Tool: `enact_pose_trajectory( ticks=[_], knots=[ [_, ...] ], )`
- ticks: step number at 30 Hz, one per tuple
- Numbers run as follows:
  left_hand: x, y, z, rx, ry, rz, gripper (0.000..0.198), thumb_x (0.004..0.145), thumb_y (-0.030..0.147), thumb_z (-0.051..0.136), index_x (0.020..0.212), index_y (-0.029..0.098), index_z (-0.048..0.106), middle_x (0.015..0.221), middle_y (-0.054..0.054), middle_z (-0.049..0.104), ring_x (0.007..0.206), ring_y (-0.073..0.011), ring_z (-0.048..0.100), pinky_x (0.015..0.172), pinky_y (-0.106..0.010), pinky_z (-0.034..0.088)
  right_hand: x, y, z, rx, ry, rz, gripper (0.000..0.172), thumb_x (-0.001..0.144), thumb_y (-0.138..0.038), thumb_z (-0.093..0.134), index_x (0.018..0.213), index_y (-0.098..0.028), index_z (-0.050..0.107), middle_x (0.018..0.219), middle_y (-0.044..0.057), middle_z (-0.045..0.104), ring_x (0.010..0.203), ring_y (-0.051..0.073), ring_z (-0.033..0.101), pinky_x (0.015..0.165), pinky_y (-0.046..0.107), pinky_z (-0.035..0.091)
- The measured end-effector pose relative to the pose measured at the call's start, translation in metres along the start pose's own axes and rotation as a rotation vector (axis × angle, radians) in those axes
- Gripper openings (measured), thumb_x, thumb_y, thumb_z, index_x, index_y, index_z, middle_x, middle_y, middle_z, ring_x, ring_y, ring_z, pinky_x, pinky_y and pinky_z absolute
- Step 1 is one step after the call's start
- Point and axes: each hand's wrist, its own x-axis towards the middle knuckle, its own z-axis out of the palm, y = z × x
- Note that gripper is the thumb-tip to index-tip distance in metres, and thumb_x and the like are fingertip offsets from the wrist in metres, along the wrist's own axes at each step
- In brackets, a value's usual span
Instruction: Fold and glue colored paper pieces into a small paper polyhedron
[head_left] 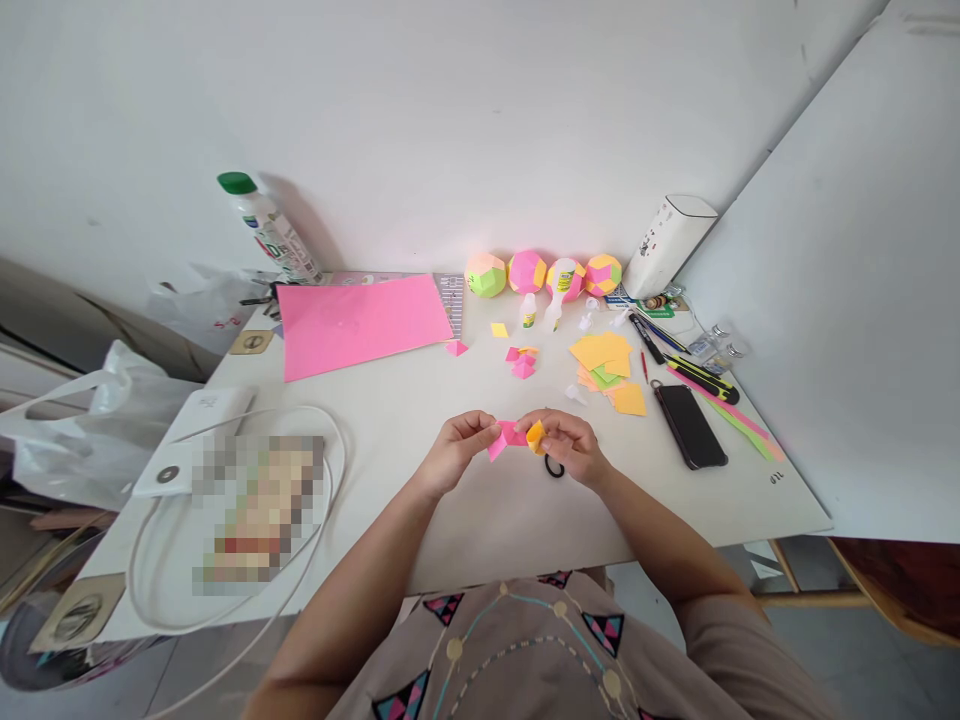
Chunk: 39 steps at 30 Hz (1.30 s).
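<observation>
Between my two hands, above the near middle of the white table, is a folded pink paper piece [512,434]. My left hand [466,447] pinches its left end between thumb and fingers. At its right side my right hand [574,445] holds a curled yellow-orange paper piece [535,436], which touches the pink one; whether they are joined I cannot tell. A black ring [554,466], perhaps a scissor handle, lies partly hidden under my right hand. Beyond the hands sit small folded pink pieces [523,363] and a stack of yellow-orange paper squares [604,355].
Paper balls [527,272] line the wall, with glue bottles [529,312] in front. A pink sheet [360,325] covers the back left. On the right lie a black phone [690,425] and a cutter [703,380]. A white cable [341,440] loops at left near a power bank [196,440].
</observation>
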Motion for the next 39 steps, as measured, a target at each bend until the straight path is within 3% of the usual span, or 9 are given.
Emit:
enact_pose_trajectory(
  ticks=[10,17,26,31,34,39],
  knots=[
    [0.000,0.000,0.000,-0.022,-0.012,-0.037,0.023,0.077,0.037,0.068,0.070,0.016,0.063,0.067,-0.001,0.058,0.065,-0.0121,0.050,0.064,-0.027,0.039,0.000,0.001,0.000,-0.003,-0.016,-0.009,0.014,0.088,-0.032,0.056,0.085,-0.020,0.062,0.098,0.010,0.067,0.092,0.022,0.062,0.078,0.040,0.050],
    [0.005,-0.003,0.010,-0.323,-0.057,-0.120,0.025,0.076,0.041,0.069,0.076,0.016,0.064,0.083,-0.004,0.064,0.081,-0.0166,0.059,0.083,-0.036,0.047,0.000,-0.001,0.003,-0.120,0.032,-0.043,0.016,0.088,-0.034,0.055,0.080,-0.020,0.059,0.104,0.011,0.068,0.100,0.024,0.063,0.084,0.042,0.051],
    [0.006,-0.002,0.011,-0.332,0.133,-0.137,0.019,0.065,0.028,0.076,0.064,0.015,0.063,0.063,0.001,0.061,0.063,-0.0116,0.056,0.069,-0.029,0.045,-0.004,0.008,0.007,-0.210,-0.040,-0.124,0.007,0.087,-0.025,0.052,0.084,-0.021,0.058,0.106,0.012,0.069,0.097,0.022,0.065,0.083,0.040,0.052],
    [0.005,-0.001,0.006,-0.258,0.089,-0.098,0.016,0.064,0.027,0.074,0.065,0.015,0.064,0.066,-0.001,0.063,0.064,-0.0131,0.057,0.067,-0.030,0.045,-0.004,0.004,0.006,-0.169,-0.079,-0.147,0.007,0.087,-0.024,0.053,0.086,-0.021,0.060,0.097,0.009,0.070,0.093,0.022,0.066,0.080,0.040,0.052],
    [0.004,-0.002,0.003,-0.204,0.028,-0.053,0.014,0.066,0.027,0.073,0.066,0.015,0.065,0.070,-0.003,0.065,0.065,-0.0143,0.057,0.066,-0.030,0.044,-0.003,-0.001,0.005,-0.136,-0.020,-0.063,0.012,0.087,-0.027,0.053,0.086,-0.020,0.062,0.086,0.008,0.069,0.081,0.021,0.065,0.071,0.036,0.053],
    [0.003,-0.003,0.006,-0.196,-0.002,-0.022,0.015,0.062,0.023,0.077,0.061,0.015,0.064,0.072,-0.004,0.067,0.067,-0.0152,0.057,0.064,-0.030,0.044,-0.004,-0.001,0.007,-0.213,0.236,0.045,0.013,0.086,-0.026,0.054,0.075,-0.019,0.055,0.064,0.001,0.059,0.057,0.014,0.059,0.054,0.028,0.049]
  ],
)
